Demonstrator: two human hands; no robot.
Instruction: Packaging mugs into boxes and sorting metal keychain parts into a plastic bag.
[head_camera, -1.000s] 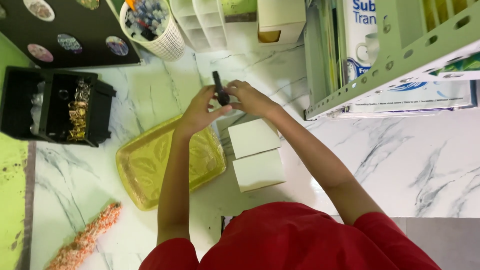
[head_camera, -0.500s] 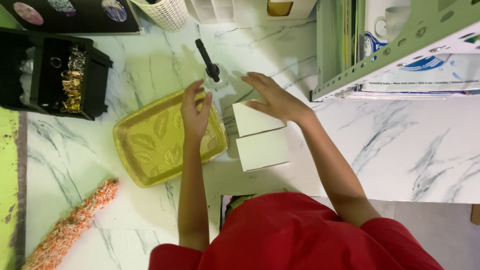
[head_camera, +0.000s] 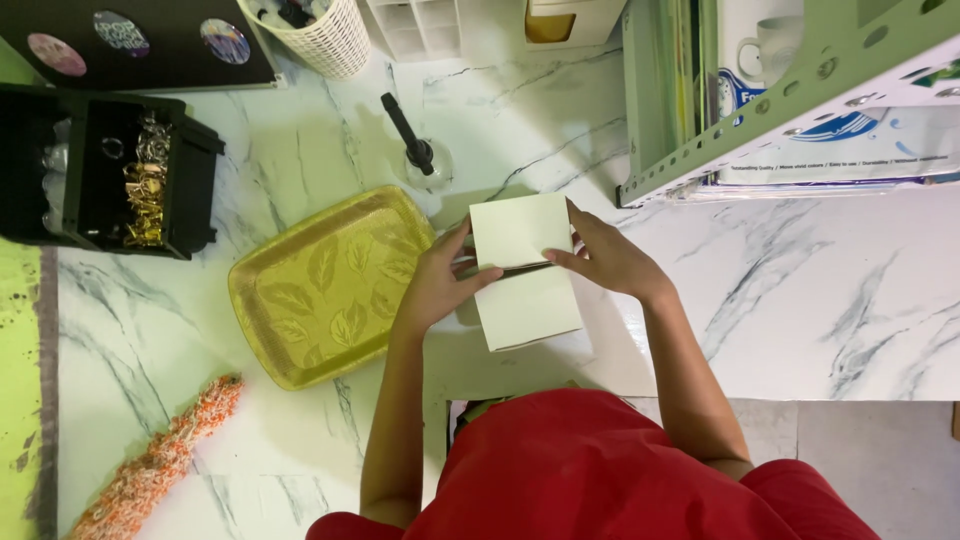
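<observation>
Nearest: red sleeves and torso (head_camera: 600, 470) at the bottom edge, both bare forearms reaching up over the white marbled desk (head_camera: 800, 300).

Just beyond, held between both hands: a pale cream box (head_camera: 525, 270), rectangular, long axis running away from the body with a slight lean to the left at the far end. Lid flap (head_camera: 518, 230) on the far half, hinged open a crack along a dark seam across the middle; near half lying flat on the desk.

Left hand (head_camera: 435, 285) against the box's left edge, grip narrow, thumb pressed at the seam, fingers curled beside and under the flap. Right hand (head_camera: 605, 260) on the right edge, grip closed on the flap, fingertips pinching near the seam.

Left of the box, touching the left hand's side: a yellow-green tray (head_camera: 320, 290) with embossed leaves, set at a tilt. Nearer and further left, an orange tufted strip (head_camera: 160, 460) lying diagonally.

Beyond the box: a black-handled tool (head_camera: 408, 135) standing on a clear round base. Far left, a black bin (head_camera: 110, 175) with gold bits inside. At the far edge, a white woven basket (head_camera: 315, 30) and a white drawer unit (head_camera: 420, 25). Far right, a green perforated shelf frame (head_camera: 760, 120) over stacked cartons.
</observation>
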